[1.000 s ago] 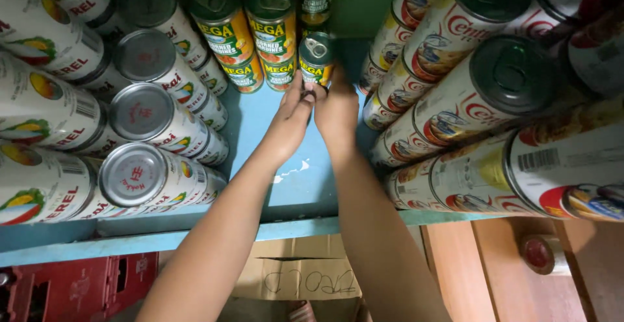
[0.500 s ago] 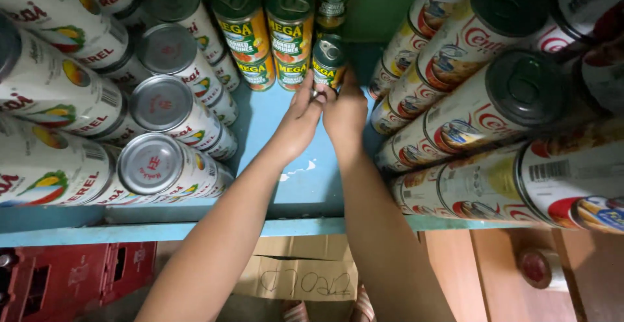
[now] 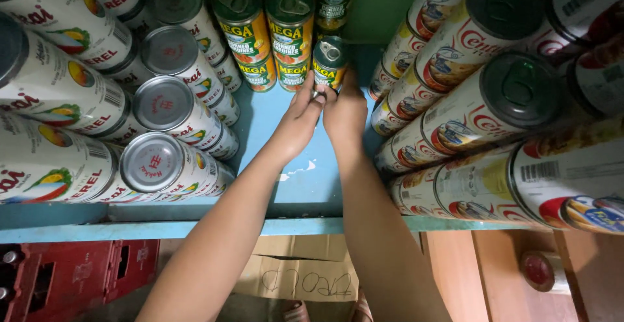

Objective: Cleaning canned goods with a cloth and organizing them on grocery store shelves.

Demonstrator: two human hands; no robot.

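Observation:
Both my hands reach deep onto a light blue shelf [image 3: 296,179]. My left hand [image 3: 300,119] and my right hand [image 3: 344,110] together grip a small green and yellow tin can [image 3: 329,62] with a pull-tab lid. The can stands at the right end of a row of matching green and yellow cans [image 3: 266,36] stacked at the back of the shelf. My fingers wrap the can's lower part, so its base is hidden.
White stacked cans with silver lids [image 3: 156,159] fill the left side of the shelf. Larger white and red cans with dark lids [image 3: 513,94] stand stacked on the right. Below the shelf are a red crate [image 3: 71,273], a cardboard box [image 3: 299,276] and a wooden floor.
The view has shifted a little, and my hands with the small can sit slightly lower and further right against the back row. The grip stays the same.

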